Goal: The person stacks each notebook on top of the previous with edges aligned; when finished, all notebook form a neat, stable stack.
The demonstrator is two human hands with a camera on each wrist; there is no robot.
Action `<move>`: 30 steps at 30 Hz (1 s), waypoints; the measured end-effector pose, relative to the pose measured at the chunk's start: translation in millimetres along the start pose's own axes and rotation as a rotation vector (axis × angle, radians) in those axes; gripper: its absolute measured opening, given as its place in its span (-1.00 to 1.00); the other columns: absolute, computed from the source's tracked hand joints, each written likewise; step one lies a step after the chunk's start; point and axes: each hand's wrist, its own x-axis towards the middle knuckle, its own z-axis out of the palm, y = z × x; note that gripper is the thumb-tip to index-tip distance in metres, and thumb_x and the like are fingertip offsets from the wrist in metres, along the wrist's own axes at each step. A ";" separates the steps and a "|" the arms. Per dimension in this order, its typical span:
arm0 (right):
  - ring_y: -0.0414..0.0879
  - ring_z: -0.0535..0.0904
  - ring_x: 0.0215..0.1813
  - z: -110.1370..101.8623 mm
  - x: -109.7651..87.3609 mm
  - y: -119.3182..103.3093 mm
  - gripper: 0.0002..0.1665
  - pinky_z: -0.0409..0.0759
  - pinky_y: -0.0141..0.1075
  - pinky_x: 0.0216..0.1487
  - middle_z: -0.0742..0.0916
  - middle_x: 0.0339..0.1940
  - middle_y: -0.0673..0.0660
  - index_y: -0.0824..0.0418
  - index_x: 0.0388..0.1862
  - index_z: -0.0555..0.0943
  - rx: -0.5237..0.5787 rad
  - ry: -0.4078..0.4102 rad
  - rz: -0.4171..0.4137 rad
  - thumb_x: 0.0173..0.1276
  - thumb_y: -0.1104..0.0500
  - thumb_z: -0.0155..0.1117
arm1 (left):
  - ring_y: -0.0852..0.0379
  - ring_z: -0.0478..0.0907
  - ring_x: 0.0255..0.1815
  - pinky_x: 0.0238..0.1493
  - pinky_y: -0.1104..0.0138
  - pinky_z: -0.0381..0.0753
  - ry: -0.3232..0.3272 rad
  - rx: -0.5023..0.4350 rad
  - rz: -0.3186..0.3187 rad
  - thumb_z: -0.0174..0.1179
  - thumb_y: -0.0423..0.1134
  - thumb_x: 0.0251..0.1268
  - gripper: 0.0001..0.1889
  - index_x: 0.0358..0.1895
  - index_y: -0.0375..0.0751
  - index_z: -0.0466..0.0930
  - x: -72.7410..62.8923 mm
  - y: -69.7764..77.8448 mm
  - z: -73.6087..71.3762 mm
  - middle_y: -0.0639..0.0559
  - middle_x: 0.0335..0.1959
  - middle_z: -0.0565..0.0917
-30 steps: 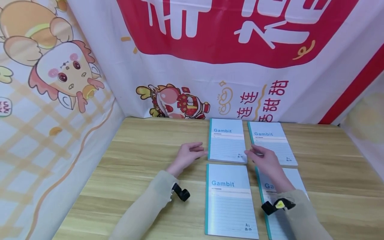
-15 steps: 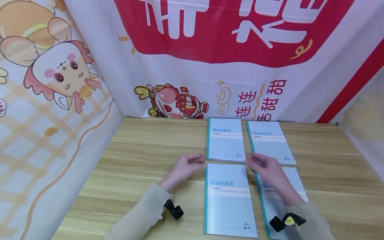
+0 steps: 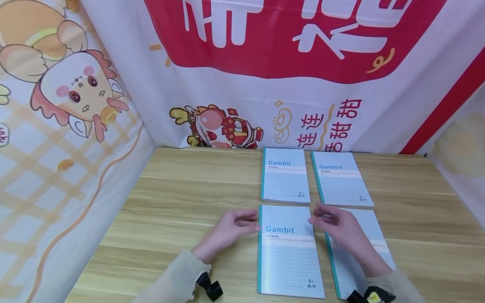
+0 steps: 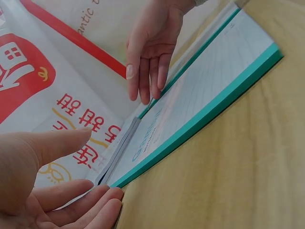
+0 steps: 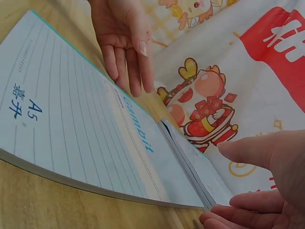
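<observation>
Near the middle front, a pale blue Gambit notebook (image 3: 289, 263) with a teal spine lies flat, cover up. My left hand (image 3: 230, 229) is beside its spine near the upper left corner, fingers extended and fairly relaxed. On the other side, my right hand (image 3: 338, 225) is at the notebook's upper right edge, over part of the near right notebook (image 3: 350, 269). Both wrist views show the palms facing each other across the cover, thumbs apart from the fingers. Whether the fingertips touch the edges I cannot tell. Neither hand grips anything.
Behind lie two matching notebooks, the far left one (image 3: 286, 183) and the far right one (image 3: 342, 179), completing two rows. They rest on a wood-grain table (image 3: 182, 185). A printed cloth (image 3: 227, 84) hangs along the table's back edge, and another patterned cloth (image 3: 75, 176) covers the left side.
Both hands have moved toward the front, from beside the far left notebook to the upper part of the near left one. The notebooks keep their layout.
</observation>
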 end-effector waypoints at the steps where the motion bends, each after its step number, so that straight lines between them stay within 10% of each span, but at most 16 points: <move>1: 0.06 0.65 0.16 0.6 -1.8 0.3 -0.04 0.63 -0.04 0.18 0.67 0.22 0.20 0.26 0.48 0.42 0.006 -0.003 0.001 0.31 -0.29 0.42 | 0.00 0.65 0.11 0.20 0.18 0.60 -0.003 0.001 0.006 0.43 -0.15 0.30 -0.39 0.36 -0.32 0.50 -2.3 -0.3 0.2 -0.15 0.24 0.62; 30: -0.05 0.71 0.02 14.7 -45.5 3.1 -0.10 0.70 -0.24 0.03 0.70 0.18 0.21 0.36 0.41 0.48 0.126 -0.040 0.044 0.23 -0.08 0.56 | -0.11 0.63 0.17 0.23 0.20 0.57 -0.081 -0.261 -0.083 0.38 -0.27 0.33 -0.33 0.39 -0.54 0.35 -51.1 -2.6 14.4 -0.33 0.24 0.58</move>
